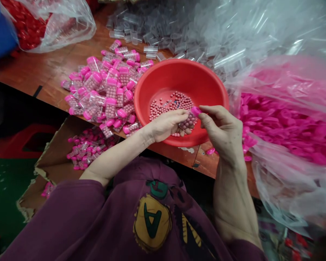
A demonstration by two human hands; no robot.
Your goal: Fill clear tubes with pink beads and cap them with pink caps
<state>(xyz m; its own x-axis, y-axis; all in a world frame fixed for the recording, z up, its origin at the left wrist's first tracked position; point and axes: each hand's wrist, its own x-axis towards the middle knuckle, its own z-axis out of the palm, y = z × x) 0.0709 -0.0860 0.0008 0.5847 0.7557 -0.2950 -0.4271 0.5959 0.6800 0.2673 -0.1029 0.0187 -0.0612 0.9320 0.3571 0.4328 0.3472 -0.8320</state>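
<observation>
Over the front of a red basin [179, 72], my left hand [167, 125] grips a clear bottle [187, 122] filled with pink beads, its fingers wrapped round it. A pink cap [196, 111] sits at the bottle's upper right end, pinched between the thumb and forefinger of my right hand [222, 127]. Whether the cap is fully seated cannot be made out. Loose pink beads [159, 108] lie on the basin's floor. To its left, many filled bottles with pink caps [111, 87] are heaped on the wooden table [49, 69].
Clear tubes [174, 32] are piled behind the basin. At the right, a plastic bag holds pink caps [282, 123]. Bagged red pieces [27, 25] and a blue container [0, 32] stand at the back left. Below the table's edge, a cardboard box [54, 156] holds more capped bottles.
</observation>
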